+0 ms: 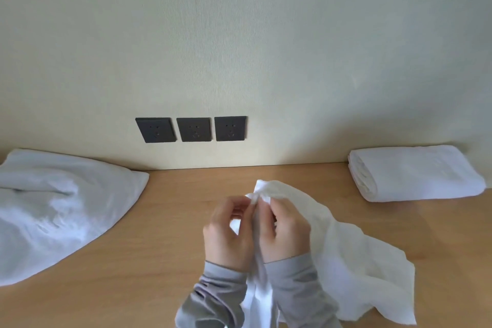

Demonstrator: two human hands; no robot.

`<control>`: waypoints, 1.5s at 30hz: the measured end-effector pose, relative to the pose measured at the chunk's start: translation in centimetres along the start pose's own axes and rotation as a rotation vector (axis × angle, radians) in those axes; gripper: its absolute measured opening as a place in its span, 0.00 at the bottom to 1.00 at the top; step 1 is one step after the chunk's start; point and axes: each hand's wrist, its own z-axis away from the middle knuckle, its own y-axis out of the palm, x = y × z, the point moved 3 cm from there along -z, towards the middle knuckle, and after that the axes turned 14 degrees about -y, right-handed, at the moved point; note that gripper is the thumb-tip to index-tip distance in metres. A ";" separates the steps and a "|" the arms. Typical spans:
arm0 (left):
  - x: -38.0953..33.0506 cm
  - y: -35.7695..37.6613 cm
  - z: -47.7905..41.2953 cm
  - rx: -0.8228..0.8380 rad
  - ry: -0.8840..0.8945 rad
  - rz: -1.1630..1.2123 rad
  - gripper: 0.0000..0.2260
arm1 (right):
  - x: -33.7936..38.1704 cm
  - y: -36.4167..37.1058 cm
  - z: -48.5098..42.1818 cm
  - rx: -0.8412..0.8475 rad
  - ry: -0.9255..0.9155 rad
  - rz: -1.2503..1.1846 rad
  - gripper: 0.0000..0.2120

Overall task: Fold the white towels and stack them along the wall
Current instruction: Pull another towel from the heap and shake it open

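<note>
White towel (351,247) pinched by left hand (229,234), right hand (285,231).

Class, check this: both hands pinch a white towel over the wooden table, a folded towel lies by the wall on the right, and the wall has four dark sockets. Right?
No. The head view shows three dark sockets, not four. The rest holds: left hand and right hand pinch the white towel over the wooden table; the folded towel lies by the wall.
</note>
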 end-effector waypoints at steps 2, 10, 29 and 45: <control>0.4 -0.2 0.0 -0.020 0.004 0.004 0.03 | 0.1 0.4 0.2 0.026 0.003 -0.024 0.16; 0.3 -0.2 0.1 -0.055 0.152 -0.080 0.01 | -0.4 0.9 0.3 0.108 0.092 -0.055 0.10; 0.9 -0.4 -0.8 0.060 0.162 -0.153 0.09 | -3.0 0.7 -1.3 0.503 0.235 -0.394 0.06; 2.0 -3.0 -5.2 0.251 0.101 -0.119 0.18 | -3.9 3.5 -9.1 0.511 0.073 -0.496 0.08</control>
